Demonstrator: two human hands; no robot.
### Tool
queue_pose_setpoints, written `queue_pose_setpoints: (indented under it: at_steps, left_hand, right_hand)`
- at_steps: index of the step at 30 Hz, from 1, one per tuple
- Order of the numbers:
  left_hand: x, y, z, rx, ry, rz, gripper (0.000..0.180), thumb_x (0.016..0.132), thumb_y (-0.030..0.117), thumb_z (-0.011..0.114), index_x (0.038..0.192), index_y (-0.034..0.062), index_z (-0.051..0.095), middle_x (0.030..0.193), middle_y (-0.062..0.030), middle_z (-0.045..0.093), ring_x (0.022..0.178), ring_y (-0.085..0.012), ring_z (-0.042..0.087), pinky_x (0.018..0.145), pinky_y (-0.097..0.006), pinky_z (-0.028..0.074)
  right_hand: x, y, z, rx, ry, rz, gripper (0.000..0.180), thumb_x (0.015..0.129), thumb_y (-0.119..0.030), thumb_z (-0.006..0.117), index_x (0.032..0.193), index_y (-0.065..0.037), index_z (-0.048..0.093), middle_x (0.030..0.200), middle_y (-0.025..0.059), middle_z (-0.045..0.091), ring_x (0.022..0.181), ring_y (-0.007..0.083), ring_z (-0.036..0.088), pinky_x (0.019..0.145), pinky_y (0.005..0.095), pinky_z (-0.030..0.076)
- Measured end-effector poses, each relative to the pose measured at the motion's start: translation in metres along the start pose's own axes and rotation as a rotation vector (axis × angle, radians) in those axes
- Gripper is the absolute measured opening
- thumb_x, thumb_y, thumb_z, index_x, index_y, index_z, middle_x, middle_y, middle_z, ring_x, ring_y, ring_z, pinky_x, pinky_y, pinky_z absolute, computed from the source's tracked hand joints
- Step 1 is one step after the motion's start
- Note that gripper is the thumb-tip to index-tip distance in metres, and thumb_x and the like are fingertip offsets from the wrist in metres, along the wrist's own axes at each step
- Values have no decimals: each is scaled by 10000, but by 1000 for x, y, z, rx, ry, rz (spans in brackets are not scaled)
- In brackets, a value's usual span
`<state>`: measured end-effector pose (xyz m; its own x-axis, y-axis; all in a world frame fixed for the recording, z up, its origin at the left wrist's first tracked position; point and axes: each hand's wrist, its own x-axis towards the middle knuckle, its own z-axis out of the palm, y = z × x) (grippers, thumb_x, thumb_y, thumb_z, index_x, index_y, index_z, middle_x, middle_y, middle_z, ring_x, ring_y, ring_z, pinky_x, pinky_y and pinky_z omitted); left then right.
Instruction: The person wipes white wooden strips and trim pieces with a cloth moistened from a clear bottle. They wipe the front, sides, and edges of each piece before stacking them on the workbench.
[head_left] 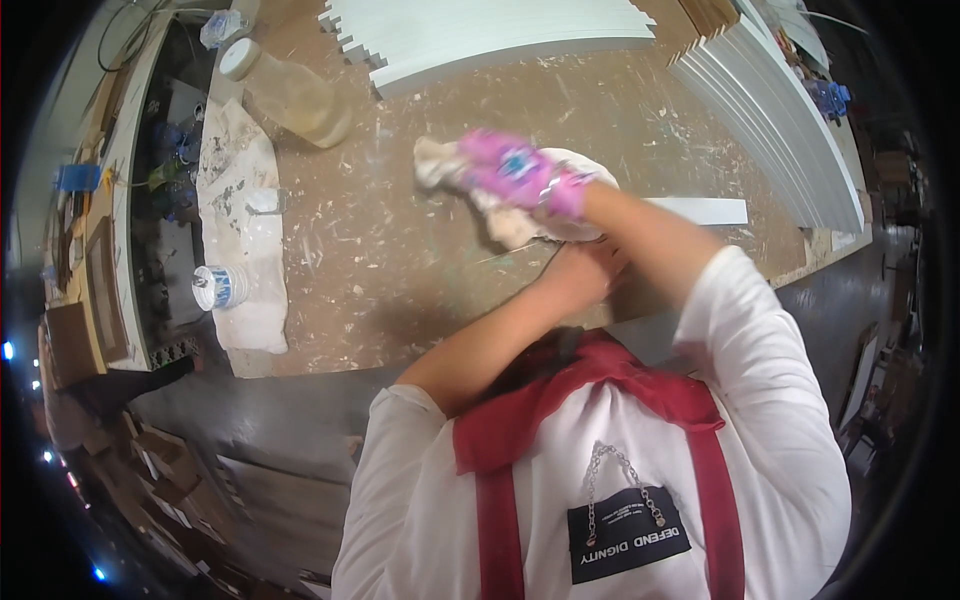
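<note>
While the right hand point(522, 172), in one pink patterned glove point(575, 195), presses over a single pale rag point(437, 165) at the middle of the worktop point(360, 260), the one bare left hand point(592, 270) sits just nearer, by the near edge. The right fingers are blurred but appear curled over the rag, bunched beneath them and spilling out left and near. The right forearm crosses in front of the left fingers, so I cannot tell how far open they are or whether they have hold of anything.

One loose white strip point(705, 211) shows to the right of the right wrist, its left part hidden by that arm. Two groups of white strips flank the work: a far pile point(500, 35) and a right-hand stack point(770, 120), both too tightly packed to count surely. At the far left lies one clear jug point(300, 100) with a white lid. Along the left edge, one stained white cloth point(255, 325) carries one small pale block point(265, 201) and one white-and-blue can point(220, 287).
</note>
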<state>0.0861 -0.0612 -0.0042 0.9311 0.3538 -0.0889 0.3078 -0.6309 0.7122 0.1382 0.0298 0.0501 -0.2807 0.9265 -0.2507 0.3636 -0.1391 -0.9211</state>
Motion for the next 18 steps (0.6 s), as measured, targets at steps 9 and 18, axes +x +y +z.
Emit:
queue_pose_setpoints:
  at_steps: [9,18]
  left_hand:
    - [-89,-59,-63,336,584,-231,548,714,259,750,1186,38,580,1168,-118,564,1102,-325,505,929,-436,380]
    - [-90,-67,-73,188,552,-229,432,732,247,749,1102,55,635,1059,-147,581,1019,-345,521,885,-431,413]
  right_hand:
    - [-125,-4,-85,-105,609,-33,186,897,-189,551,976,-29,601,944,119,643,891,221,636,728,335,547]
    - [-194,112,-92,-1500,636,246,325,827,-168,531,1144,-99,553,1083,106,594,995,234,578,898,337,440]
